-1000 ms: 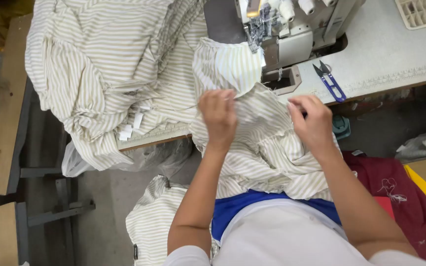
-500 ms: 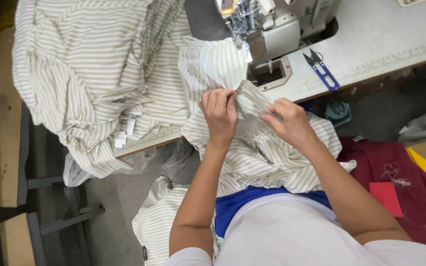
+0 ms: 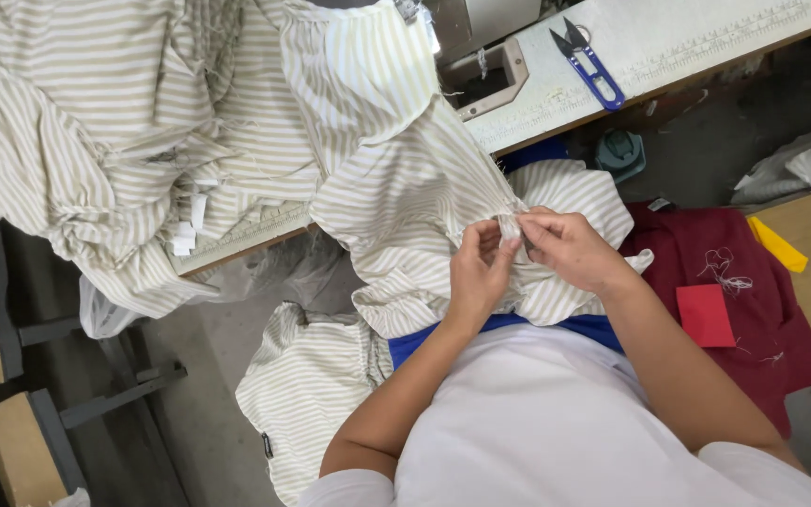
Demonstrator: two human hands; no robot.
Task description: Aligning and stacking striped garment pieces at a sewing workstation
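My left hand and my right hand meet over my lap, fingertips pinching a small fold of a cream and beige striped garment. The garment runs from my lap up onto the sewing table, toward the sewing machine at the top edge. Both hands grip the same gathered spot of cloth, thumbs and forefingers touching.
A heap of the same striped fabric covers the table's left side, with small white labels on it. Blue thread snips lie on the white table. Dark red cloth lies at my right; more striped cloth hangs lower left.
My hands have drawn the cloth back from the machine down to my lap and closed together on one fold. The view has tilted lower.
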